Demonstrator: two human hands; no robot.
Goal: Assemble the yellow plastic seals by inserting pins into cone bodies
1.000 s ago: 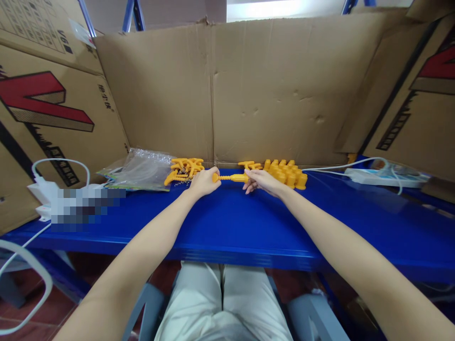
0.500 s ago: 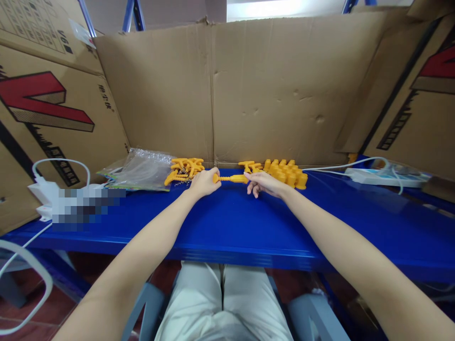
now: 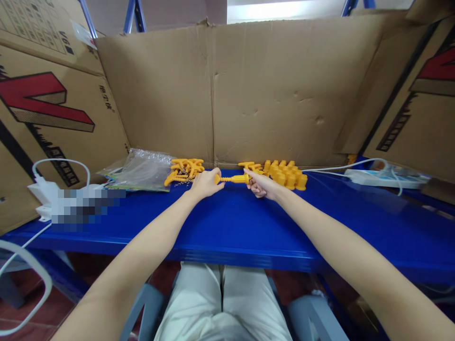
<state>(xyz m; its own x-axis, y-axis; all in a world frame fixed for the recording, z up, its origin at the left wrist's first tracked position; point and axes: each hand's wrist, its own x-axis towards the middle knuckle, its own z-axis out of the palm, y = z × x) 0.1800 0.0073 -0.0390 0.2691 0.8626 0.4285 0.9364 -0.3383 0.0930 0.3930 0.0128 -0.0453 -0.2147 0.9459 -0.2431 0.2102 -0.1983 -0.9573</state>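
Note:
My left hand (image 3: 206,183) is closed around the handle end of a yellow T-handled screw (image 3: 224,179), whose spiral shaft points right. A yellow ribbed sleeve (image 3: 239,178) lies in line with it, the shaft's end at or inside its narrow mouth; the exact overlap is too small to tell. My right hand (image 3: 261,184) grips the flanged end of the sleeve, thumb on top and fingers curled. Left of my left hand is a pile of yellow T-handled screws (image 3: 186,168) with dark chains. Behind my right hand lie more T-handles (image 3: 250,166) beside upright yellow sleeves (image 3: 290,179).
Clear plastic bags (image 3: 142,170) lie on the blue table (image 3: 227,227) at left. White plugs and a cable (image 3: 46,192) sit at far left, a power strip (image 3: 386,178) at right. Cardboard panels (image 3: 284,90) wall the back and sides.
The fingers of my right hand have curled in around the sleeve's flanged end, and the hand has turned. My left hand is nearly still, keeping its hold on the screw.

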